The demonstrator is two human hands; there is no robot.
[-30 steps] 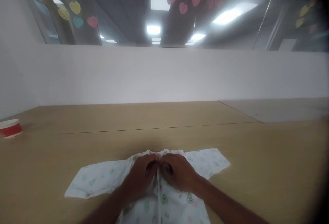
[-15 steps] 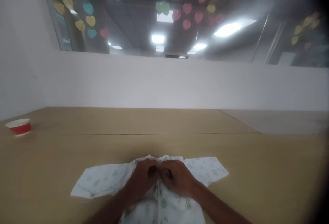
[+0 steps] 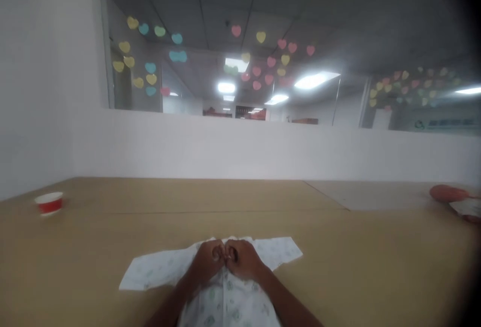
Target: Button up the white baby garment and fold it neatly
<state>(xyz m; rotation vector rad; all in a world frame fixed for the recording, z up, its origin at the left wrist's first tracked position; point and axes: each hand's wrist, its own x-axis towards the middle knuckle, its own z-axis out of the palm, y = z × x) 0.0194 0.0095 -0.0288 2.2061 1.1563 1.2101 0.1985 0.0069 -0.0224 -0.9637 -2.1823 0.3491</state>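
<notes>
- Since the white patterned garment (image 3: 240,302) lies spread on the tabletop (image 3: 356,272) just beneath the left hand (image 3: 208,258) and right hand (image 3: 243,259), neither hand is nearer; they meet at its middle, by the far edge.
- Body's long axis runs away from the person, front seam (image 3: 224,294) lined up between the 2 hands, sleeves (image 3: 154,269) out to either side.
- Both hands look narrow, fingers curled and pinching cloth at the seam; can't tell what exactly is between the fingertips.
- Versus 0.5 s ago, hands are basically on the same spot of cloth, but the view's tilted up: more heart stickers (image 3: 271,61), cup (image 3: 49,204) further in, plus some blurry reddish shape (image 3: 447,193) at the right edge.
</notes>
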